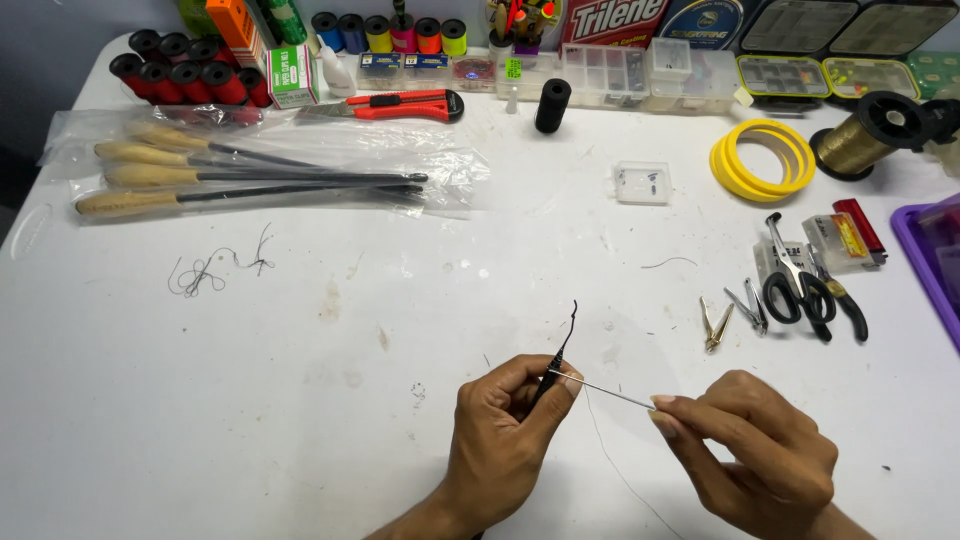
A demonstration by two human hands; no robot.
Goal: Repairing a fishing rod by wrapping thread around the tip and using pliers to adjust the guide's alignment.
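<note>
My left hand (505,425) pinches a thin black rod tip (563,345) between thumb and fingers, its curled end pointing up and away over the white table (300,400). My right hand (755,450) pinches the far end of a thin silver wire (605,392) that runs left to the rod where my left thumb holds it. A fine dark thread (615,465) trails from the rod down toward the table's near edge between my hands.
Several cork-handled rods in a clear bag (250,175) lie at the back left. A red utility knife (395,105), black spool (552,105), yellow rings (762,158), gold thread spool (860,140), pliers and scissors (805,290), clippers (735,315) and tackle boxes (640,70) are spread around.
</note>
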